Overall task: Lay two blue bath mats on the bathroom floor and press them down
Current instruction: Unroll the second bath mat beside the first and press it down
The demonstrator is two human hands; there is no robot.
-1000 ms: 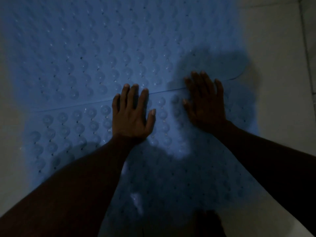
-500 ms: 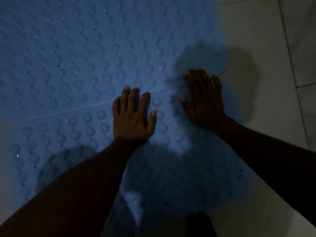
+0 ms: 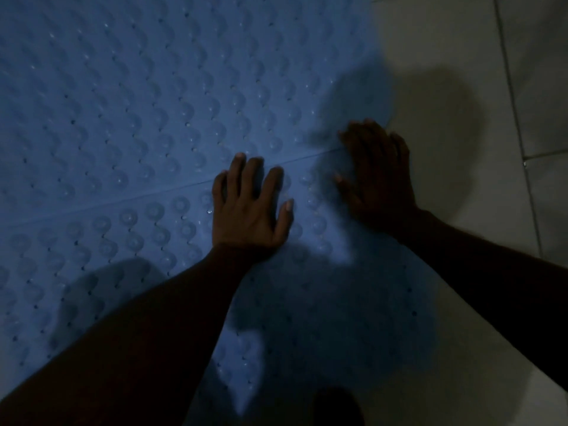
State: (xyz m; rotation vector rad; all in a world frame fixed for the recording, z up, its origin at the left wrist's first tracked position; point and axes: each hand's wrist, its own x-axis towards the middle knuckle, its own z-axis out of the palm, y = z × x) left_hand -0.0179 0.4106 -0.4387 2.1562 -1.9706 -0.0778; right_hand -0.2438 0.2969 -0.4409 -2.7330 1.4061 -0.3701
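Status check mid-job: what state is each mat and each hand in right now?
Far mat, flat on the floor, meeting the near mat at a seam.
Near mat, flat on the floor under both palms.
Left hand, open, palm down, fingertips on the seam.
Right hand, open, flat across the seam, in shadow.
Tiled floor, showing to the right of the mats.

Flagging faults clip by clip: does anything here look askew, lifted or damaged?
Nothing stands out. The far mat and near mat lie flat, meeting along one straight seam with no visible curl or gap. The left hand and right hand press flat across it. Shadow hides the near mat's right edge.
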